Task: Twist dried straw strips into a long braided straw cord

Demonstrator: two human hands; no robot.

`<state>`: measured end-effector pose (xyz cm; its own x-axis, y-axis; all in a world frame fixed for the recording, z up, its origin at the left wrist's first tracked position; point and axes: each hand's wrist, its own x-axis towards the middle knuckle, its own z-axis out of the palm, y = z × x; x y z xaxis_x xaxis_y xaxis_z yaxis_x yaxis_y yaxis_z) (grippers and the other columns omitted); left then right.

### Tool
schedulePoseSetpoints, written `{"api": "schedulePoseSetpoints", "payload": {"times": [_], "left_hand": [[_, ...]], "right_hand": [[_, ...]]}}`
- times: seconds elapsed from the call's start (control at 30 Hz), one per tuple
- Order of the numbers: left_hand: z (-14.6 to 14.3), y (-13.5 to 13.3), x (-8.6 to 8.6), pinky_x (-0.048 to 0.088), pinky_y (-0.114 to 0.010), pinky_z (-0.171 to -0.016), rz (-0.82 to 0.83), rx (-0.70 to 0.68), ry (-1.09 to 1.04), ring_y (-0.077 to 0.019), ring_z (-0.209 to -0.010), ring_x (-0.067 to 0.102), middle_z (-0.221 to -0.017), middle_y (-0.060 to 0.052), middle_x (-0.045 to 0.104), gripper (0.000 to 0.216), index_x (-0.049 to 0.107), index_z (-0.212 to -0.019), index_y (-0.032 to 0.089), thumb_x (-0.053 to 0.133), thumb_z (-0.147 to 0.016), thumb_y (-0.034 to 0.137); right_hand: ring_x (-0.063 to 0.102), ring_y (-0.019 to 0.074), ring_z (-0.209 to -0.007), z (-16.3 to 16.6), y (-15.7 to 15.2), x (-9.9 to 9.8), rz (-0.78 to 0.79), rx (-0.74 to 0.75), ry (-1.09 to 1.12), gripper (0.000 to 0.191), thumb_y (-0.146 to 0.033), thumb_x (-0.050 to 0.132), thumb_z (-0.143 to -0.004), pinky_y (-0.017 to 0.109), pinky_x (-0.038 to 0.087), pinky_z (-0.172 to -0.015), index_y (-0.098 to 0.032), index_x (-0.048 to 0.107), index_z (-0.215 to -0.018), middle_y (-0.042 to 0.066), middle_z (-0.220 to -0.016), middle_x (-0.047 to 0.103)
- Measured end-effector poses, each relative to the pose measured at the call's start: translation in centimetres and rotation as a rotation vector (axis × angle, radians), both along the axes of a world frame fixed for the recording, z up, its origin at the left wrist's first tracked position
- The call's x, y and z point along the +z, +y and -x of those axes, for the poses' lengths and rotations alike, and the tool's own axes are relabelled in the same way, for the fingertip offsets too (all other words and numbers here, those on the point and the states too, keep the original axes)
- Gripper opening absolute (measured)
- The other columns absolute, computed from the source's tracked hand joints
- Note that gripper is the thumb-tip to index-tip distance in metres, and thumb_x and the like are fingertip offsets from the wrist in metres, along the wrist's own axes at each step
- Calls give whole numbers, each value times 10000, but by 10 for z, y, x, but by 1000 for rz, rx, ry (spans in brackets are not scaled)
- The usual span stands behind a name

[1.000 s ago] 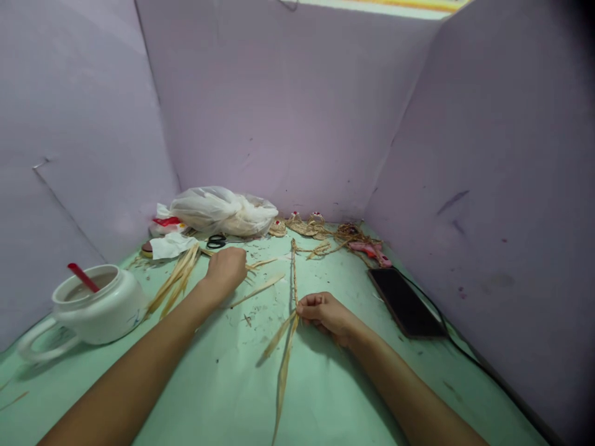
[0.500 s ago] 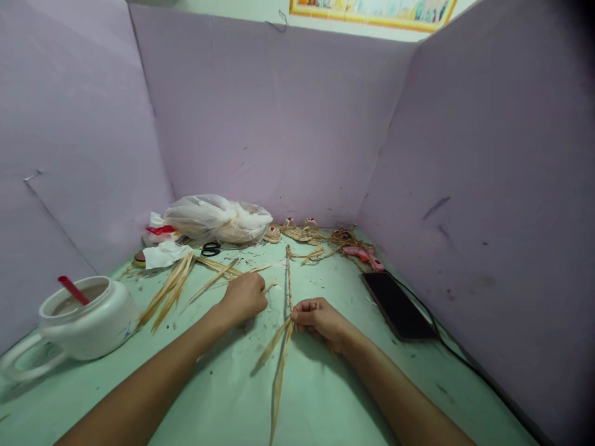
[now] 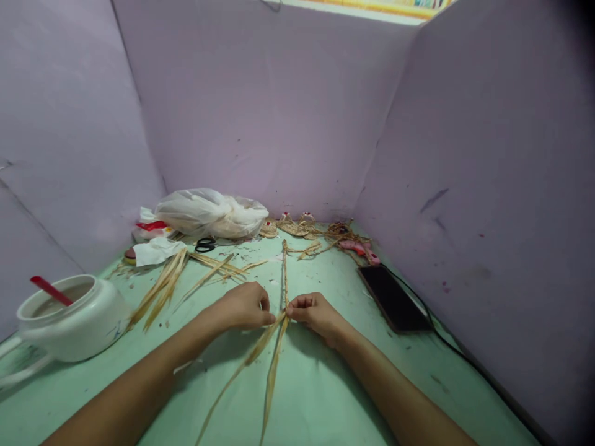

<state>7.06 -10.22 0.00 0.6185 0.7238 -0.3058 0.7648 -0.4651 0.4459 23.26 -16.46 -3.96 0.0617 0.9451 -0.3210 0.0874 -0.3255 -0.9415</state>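
A thin braided cord of dried plant fibre runs away from me over the green tabletop, with two loose pale strips fanning toward me from its near end. My right hand pinches the cord where braid and strips meet. Just left of it, my left hand is closed, thumb and fingertips at the top of the left-hand strip. Its fingertips partly hide the grip. Left of my hands lie more dried strips in a loose bundle, and others are scattered nearby.
A white mug with a red straw stands at left. Farther back are black-handled scissors, a tissue, a plastic bag and small woven slippers. At right lie a phone, its cable, and a pink tool. Purple panels enclose three sides.
My left hand has come right and toward me, to the strips at the cord's near end. A longer strip now trails toward me at left. My right hand keeps its pinch; the view tilts down slightly.
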Motion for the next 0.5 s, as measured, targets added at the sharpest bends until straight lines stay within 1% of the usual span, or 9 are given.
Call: {"api": "schedulePoseSetpoints", "payload": {"times": [0.03,0.07,0.1,0.2,0.27,0.37,0.5], "left_hand": [[-2,-4,2,328,-241,-497,-143,5,19,-168,-600,542,-649,-45,609,226,615,-683,185,531,-585,370],[-4,-7,3,323,-244,-507,-242,2,34,-176,-633,547,-683,-43,620,214,620,-704,200,540,-576,351],[-6,-10,4,318,-245,-510,-288,-8,49,-179,-652,549,-711,-39,629,200,621,-716,215,540,-572,327],[-9,-14,6,309,-242,-501,-247,-39,89,-176,-650,552,-721,-29,636,172,622,-702,232,516,-579,288],[-11,-16,5,313,-244,-503,-230,-26,104,-182,-647,555,-714,-39,636,175,620,-685,223,518,-593,331],[-16,-23,4,332,-254,-527,-262,-11,141,-199,-654,563,-708,-69,632,212,620,-679,200,523,-605,374],[-20,-30,1,331,-262,-533,-314,-20,186,-212,-652,568,-692,-105,624,165,622,-667,171,490,-616,256]], "right_hand": [[224,29,-374,0,0,0,0,0,1,101,-206,608,-583,212,125,-409,-118,562,-568,-71,-382,374],[220,29,-371,-1,0,1,0,7,5,100,-208,605,-583,213,123,-407,-117,566,-568,-72,-380,372],[215,29,-367,-3,0,2,2,16,9,100,-211,603,-583,214,120,-405,-117,571,-569,-74,-376,365],[208,27,-364,-9,-2,6,15,36,2,89,-200,613,-571,212,127,-405,-116,586,-557,-79,-363,350],[225,27,-372,-12,-2,8,29,29,-15,83,-186,625,-556,207,146,-409,-113,592,-534,-71,-366,371],[278,35,-395,-14,-2,7,36,18,-14,95,-197,640,-542,203,180,-420,-104,619,-539,-50,-395,431],[314,43,-420,-14,-1,4,19,26,-10,151,-229,664,-529,201,213,-436,-87,653,-579,-33,-419,471]]}}
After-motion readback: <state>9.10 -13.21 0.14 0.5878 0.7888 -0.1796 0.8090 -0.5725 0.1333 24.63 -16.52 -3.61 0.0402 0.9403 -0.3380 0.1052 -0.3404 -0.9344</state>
